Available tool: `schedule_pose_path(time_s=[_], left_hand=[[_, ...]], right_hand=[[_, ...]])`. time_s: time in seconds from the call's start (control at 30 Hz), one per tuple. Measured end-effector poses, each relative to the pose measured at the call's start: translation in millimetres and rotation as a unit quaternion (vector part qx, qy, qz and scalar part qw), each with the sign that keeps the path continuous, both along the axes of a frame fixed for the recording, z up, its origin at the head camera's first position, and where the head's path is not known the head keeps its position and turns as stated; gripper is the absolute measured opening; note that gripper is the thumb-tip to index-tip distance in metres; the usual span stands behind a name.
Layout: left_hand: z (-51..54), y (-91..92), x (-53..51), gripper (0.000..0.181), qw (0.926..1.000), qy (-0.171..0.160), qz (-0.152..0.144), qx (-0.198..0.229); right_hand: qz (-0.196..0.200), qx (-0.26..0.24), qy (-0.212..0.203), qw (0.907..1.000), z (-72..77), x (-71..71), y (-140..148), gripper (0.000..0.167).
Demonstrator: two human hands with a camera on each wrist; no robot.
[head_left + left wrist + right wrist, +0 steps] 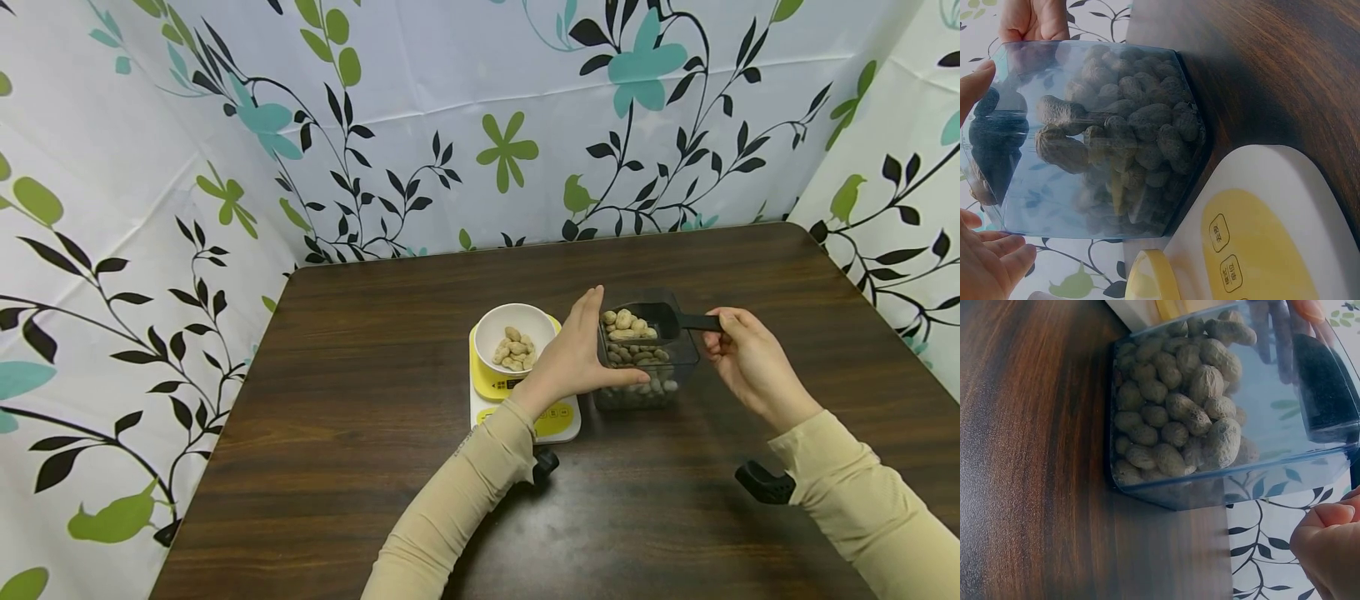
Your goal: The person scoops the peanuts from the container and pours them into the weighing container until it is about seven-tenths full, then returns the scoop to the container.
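In the head view my right hand [753, 358] grips the handle of a black scoop [662, 318]. The scoop is inside the top of a clear plastic container [686, 350], with peanuts [628, 323] showing at its mouth. More peanuts [1179, 412] fill the lower part of the container, and a gap separates them from the scoop in the wrist views. My left hand [573, 358] is spread at the container's left side, fingers straight, thumb along the near rim. The left wrist view shows its fingertips [1019, 259] at the container wall.
Left of the container, a white bowl [483, 333] with several peanuts sits on a yellow and white kitchen scale [483, 408]. My left forearm partly covers the scale. The dark wooden table [360, 400] meets a patterned curtain [420, 75] behind.
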State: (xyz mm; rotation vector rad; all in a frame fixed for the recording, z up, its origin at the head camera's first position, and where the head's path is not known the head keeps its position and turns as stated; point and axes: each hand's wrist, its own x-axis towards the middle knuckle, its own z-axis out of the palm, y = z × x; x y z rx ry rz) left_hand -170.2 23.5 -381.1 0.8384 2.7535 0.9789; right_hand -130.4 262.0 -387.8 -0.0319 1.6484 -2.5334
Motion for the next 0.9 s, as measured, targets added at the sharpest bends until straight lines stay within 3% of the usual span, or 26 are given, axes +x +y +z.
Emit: schedule_pose_path(time_s=[0.57, 0.9], left_hand=[[-0.2, -0.6, -2.1, 0.123, 1.0, 0.002, -0.005, 0.002], [10.8, -10.1, -6.4, 0.121, 0.9995, 0.012, -0.002, 0.029]], right_hand=[[0.004, -0.009, 0.008, 0.9999, 6.7, -0.8, 1, 0.029], [0.014, -0.028, 0.041, 0.9987, 23.9, -8.2, -1, 0.025]])
